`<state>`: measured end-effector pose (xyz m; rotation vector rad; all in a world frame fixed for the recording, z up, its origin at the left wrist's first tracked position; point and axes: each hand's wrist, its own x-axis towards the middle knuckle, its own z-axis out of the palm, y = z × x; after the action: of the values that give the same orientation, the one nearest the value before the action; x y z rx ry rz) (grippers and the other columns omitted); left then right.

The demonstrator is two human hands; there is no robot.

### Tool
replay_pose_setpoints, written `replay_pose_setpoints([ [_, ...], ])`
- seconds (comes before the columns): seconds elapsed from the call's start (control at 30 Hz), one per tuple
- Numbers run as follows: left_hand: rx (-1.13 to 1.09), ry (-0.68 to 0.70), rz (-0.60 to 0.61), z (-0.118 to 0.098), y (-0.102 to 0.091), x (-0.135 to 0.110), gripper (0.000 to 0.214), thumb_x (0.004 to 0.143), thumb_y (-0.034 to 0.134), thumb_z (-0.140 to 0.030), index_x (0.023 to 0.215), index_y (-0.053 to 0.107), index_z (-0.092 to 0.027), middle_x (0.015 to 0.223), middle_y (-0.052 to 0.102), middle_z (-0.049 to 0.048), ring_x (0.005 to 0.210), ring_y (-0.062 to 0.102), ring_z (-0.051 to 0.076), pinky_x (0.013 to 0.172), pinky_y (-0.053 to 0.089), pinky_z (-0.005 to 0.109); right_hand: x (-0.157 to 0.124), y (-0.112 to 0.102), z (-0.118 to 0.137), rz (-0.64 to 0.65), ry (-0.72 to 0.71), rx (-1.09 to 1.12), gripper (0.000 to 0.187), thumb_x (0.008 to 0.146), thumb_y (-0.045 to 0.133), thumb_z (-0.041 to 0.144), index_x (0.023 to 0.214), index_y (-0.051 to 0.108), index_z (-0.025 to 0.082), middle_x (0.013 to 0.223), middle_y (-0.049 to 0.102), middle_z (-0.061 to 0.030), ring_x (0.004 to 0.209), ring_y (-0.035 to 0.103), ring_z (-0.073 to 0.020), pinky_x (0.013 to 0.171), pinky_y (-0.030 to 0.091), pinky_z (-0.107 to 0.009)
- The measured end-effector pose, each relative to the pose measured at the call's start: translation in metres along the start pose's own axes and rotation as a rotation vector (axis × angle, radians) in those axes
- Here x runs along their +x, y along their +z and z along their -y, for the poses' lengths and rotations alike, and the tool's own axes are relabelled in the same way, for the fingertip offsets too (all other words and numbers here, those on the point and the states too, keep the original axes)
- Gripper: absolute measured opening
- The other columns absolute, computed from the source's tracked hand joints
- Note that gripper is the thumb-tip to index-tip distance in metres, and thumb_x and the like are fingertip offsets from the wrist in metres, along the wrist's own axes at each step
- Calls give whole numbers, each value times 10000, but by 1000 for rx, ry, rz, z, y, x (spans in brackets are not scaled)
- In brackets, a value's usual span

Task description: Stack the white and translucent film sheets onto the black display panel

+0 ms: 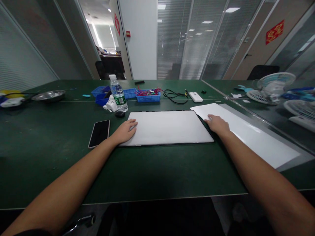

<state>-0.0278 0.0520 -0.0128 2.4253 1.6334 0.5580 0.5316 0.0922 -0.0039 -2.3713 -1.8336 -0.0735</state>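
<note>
A flat white panel (pixel 169 127) with a thin dark edge lies on the green table (pixel 147 173) in front of me. My left hand (pixel 126 130) rests flat on the panel's left edge, fingers stretched out. My right hand (pixel 218 125) lies at the panel's right edge, fingers spread, touching a long white sheet (pixel 258 141) that runs off to the right. Neither hand holds anything.
A black phone (pixel 99 133) lies left of the panel. Behind it stand a water bottle (pixel 118 93), blue bins (pixel 147 95) with small parts, a black cable (pixel 175 96) and a white box (pixel 195 97). Fans (pixel 273 87) sit at the right, a metal dish (pixel 49 95) at the left.
</note>
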Motion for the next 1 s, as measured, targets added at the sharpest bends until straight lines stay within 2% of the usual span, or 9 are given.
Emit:
replay_pose_setpoints([
  [0.23, 6, -2, -7, -2, 0, -1, 640, 990, 477, -466, 1489, 730, -156, 1640, 631, 158, 1563, 555, 354, 1349, 391, 546, 3, -5, -11, -24, 43, 21, 647, 1106, 432, 544, 1624, 595, 192, 1475, 694, -242, 1350, 678, -432, 1077, 560, -571],
  [0.43, -1, 0, -7, -2, 2, 0, 662, 996, 464, -450, 1492, 719, -93, 1658, 601, 203, 1581, 537, 365, 1363, 365, 536, -3, -14, -18, -74, 88, 2, 644, 1102, 401, 439, 1666, 544, 160, 1426, 708, -277, 1303, 697, -470, 1043, 565, -608],
  [0.57, -10, -2, -14, -1, 3, 1, 650, 984, 491, -442, 1499, 714, -115, 1654, 609, 194, 1574, 545, 365, 1361, 365, 554, -11, -22, -12, -138, 86, -8, 652, 1095, 370, 371, 1694, 501, 150, 1388, 712, -308, 1222, 726, -491, 991, 575, -629],
  [0.7, -18, -4, -16, -1, 4, 1, 649, 983, 492, -434, 1514, 702, -124, 1651, 613, 186, 1578, 540, 361, 1358, 368, 563, -23, -34, 5, -196, 13, -14, 640, 1109, 341, 380, 1685, 513, 159, 1375, 716, -311, 1181, 737, -482, 977, 578, -632],
  [0.77, -16, -4, -17, -1, 4, 0, 643, 986, 485, -429, 1508, 706, -126, 1649, 615, 186, 1577, 540, 363, 1355, 372, 566, -33, -39, 19, -238, -49, -12, 633, 1125, 333, 387, 1700, 496, 178, 1426, 707, -287, 1184, 740, -457, 998, 581, -619],
  [0.83, -14, -1, -20, -2, 4, 0, 640, 987, 480, -425, 1503, 710, -124, 1644, 619, 187, 1574, 544, 364, 1353, 377, 564, -45, -41, 35, -269, -172, -5, 620, 1138, 350, 391, 1712, 484, 201, 1522, 675, -246, 1233, 730, -438, 1038, 581, -601],
  [0.9, -16, 1, -25, -2, 4, 0, 635, 988, 484, -423, 1501, 712, -127, 1639, 625, 181, 1573, 545, 358, 1353, 380, 550, -57, -41, 53, -270, -383, 23, 596, 1142, 388, 380, 1708, 499, 230, 1607, 638, -188, 1313, 705, -415, 1093, 572, -578],
  [1.0, -19, -2, -25, -2, 4, 0, 628, 991, 490, -422, 1500, 713, -130, 1639, 626, 178, 1578, 543, 346, 1357, 377, 526, -74, -33, 77, -200, -779, 132, 547, 1135, 456, 342, 1662, 570, 251, 1633, 632, -124, 1417, 666, -358, 1184, 539, -545],
])
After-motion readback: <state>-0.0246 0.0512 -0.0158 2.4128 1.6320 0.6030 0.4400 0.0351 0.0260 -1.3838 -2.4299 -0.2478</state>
